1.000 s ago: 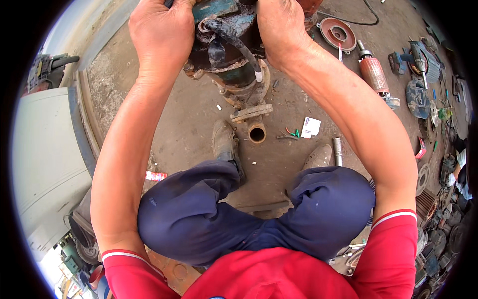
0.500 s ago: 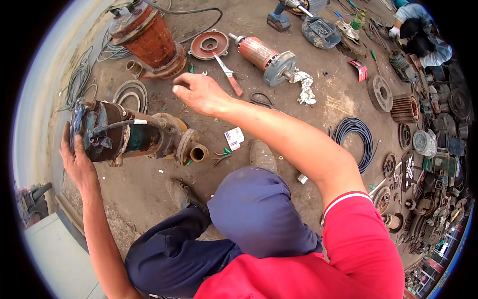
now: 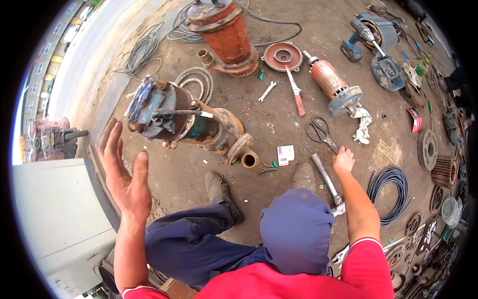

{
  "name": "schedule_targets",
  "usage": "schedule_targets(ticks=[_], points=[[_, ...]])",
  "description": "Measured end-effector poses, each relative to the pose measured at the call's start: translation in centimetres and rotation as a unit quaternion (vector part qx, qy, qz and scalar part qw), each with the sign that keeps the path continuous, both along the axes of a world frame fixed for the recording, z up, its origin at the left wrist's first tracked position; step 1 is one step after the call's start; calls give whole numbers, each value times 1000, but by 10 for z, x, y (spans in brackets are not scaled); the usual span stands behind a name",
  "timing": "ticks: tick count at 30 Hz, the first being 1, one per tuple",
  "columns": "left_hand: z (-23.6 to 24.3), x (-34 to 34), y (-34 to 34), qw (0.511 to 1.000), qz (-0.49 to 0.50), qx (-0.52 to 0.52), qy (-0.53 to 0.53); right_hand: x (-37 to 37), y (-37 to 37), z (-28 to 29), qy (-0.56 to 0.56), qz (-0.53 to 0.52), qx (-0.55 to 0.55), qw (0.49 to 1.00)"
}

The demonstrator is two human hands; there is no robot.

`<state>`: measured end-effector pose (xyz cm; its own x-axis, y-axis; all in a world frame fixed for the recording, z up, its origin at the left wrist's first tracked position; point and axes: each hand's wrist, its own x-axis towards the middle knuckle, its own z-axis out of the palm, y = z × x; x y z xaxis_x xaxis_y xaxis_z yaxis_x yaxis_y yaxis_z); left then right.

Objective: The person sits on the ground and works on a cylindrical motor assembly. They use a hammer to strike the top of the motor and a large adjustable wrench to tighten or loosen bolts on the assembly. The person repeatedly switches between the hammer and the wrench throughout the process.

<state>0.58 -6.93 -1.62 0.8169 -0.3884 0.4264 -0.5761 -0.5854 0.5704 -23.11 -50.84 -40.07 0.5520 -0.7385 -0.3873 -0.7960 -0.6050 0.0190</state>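
Note:
My left hand (image 3: 128,174) is raised with fingers stretched and thumb apart, holding nothing. Just beyond it lies a rusty, dark green pump (image 3: 191,122) on its side, blue-grey rag or plastic bunched at its left end and a short cable on top. My right hand (image 3: 343,161) is low at the right, fingers curled at the blade tips of a pair of black-handled scissors (image 3: 318,130); the fingers partly hide the tips. A hammer (image 3: 326,178) lies on the ground between that hand and my shoe.
Beyond are an orange motor housing (image 3: 226,42), a red round cover (image 3: 271,56), a red-handled knife (image 3: 297,94), a wrench (image 3: 267,91) and a rotor (image 3: 329,79). A coil of black cable (image 3: 388,194) lies right. A pale cabinet (image 3: 59,214) stands at left.
My left hand has come off the pump's end and opened. My right hand has swung from above the pump area to the scissors at the right. The view has turned left.

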Motion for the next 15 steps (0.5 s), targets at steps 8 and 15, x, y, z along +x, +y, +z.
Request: schedule_targets(ticks=[8,15], points=[[-4,-75,-25,940,-267,195,87,-18,-5,-16,-111,-28,115,987],[-23,-79,-28,901,-301,289,120,21,-16,96,-327,-85,233,912]])
